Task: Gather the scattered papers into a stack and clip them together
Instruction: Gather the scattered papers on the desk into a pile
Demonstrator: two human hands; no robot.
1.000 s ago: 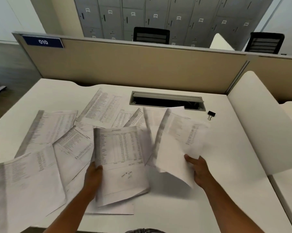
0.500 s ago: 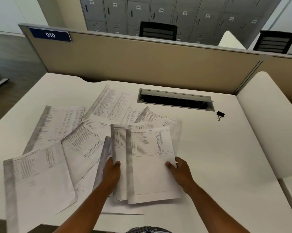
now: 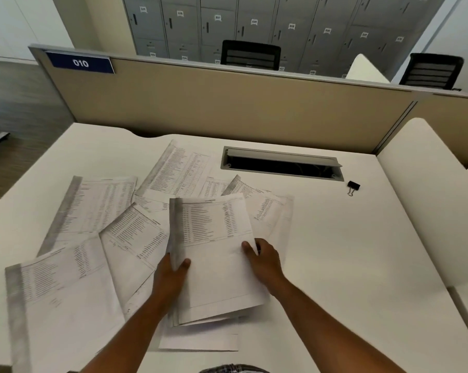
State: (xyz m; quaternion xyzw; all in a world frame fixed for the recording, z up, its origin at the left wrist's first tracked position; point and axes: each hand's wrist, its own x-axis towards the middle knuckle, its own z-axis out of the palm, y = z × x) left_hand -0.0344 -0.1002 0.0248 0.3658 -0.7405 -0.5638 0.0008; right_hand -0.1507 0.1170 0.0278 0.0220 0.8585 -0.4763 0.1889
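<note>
I see both hands gripping a small stack of papers (image 3: 216,254), left hand (image 3: 170,278) pinching its left edge, right hand (image 3: 265,261) its right. A binder clip (image 3: 353,186) lies well apart on the desk (image 3: 348,251).

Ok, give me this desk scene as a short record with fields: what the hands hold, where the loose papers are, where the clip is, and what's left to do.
left hand: grips the left edge of the small stack
right hand: fingers on the stack's right edge
loose papers: still spread across the desk's left and middle
binder clip: lies untouched on the desk, right of the cable slot
remaining: gather the loose sheets, then clip
</note>
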